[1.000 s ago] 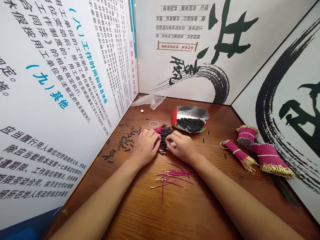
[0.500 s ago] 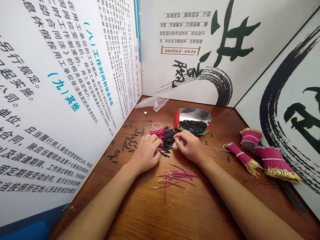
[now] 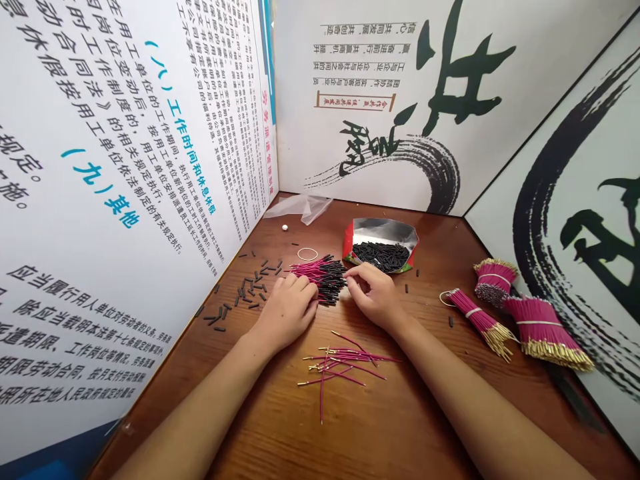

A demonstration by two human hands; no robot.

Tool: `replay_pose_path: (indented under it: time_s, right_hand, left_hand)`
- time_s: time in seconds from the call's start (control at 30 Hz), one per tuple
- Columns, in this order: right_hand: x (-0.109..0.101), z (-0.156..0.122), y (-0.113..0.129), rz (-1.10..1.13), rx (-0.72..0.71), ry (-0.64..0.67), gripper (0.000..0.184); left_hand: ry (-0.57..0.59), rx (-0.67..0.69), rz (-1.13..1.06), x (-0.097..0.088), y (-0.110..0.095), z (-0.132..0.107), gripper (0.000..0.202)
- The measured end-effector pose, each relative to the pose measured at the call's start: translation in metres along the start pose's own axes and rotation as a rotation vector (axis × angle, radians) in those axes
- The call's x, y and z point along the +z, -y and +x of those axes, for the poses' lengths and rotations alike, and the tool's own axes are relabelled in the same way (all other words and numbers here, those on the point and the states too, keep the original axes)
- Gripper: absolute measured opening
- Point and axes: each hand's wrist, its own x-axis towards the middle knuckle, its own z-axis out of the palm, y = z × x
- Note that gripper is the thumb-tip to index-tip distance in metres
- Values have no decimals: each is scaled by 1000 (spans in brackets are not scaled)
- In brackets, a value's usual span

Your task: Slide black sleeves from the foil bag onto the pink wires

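"What does the bundle (image 3: 320, 271) look like?"

"Thin magenta wires, a good many, massed side by side, with black sleeves (image 3: 333, 285) over their right-hand ends."

"And its pose?"

"Lying down on the worktop (image 3: 280, 427), magenta lengths to the left, sleeved ends to the right, spread slightly like a fan."

"Are the tips level?"

"No, they finish raggedly, some jutting past others."

"Is all of it visible?"

"Not quite: the left fingers (image 3: 305, 291) cover its near left part. The right fingers (image 3: 356, 271) are at the black tips; whether they touch, I can't tell."
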Motion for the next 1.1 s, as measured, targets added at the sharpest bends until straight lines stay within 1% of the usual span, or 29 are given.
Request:
replay_pose_path:
  time_s: [0.17, 0.23, 0.3, 0.4, 0.53, 0.7, 0.9, 1.1]
  right_hand:
    - [0, 0, 2, 34, 24, -30, 13]
    - [-2, 1, 3, 52, 64, -74, 14]
    - [-4, 2, 4, 44, 89, -146, 15]
    - [-9, 4, -2, -61, 71, -253, 15]
    - [-16, 7, -18, -244, 97, -331, 15]
    - [-19, 8, -29, -274, 151, -351, 14]
    - [-13, 9, -28, -246, 113, -337, 14]
    - [-11, 10, -32, -229, 112, -358, 13]
  left_hand:
    - [-17, -27, 34, 2, 0, 2, 16]
    - [-15, -43, 43, 2, -1, 3, 16]
    - [-9, -55, 52, 2, -2, 3, 15]
    - [-6, -56, 54, 3, -2, 4, 14]
    - [-12, -66, 45, 6, -2, 6, 15]
    - [-33, -89, 36, 8, -1, 9, 15]
    - [-42, -65, -6, 4, -3, 9, 11]
    - [-69, -45, -154, -2, -7, 10, 11]
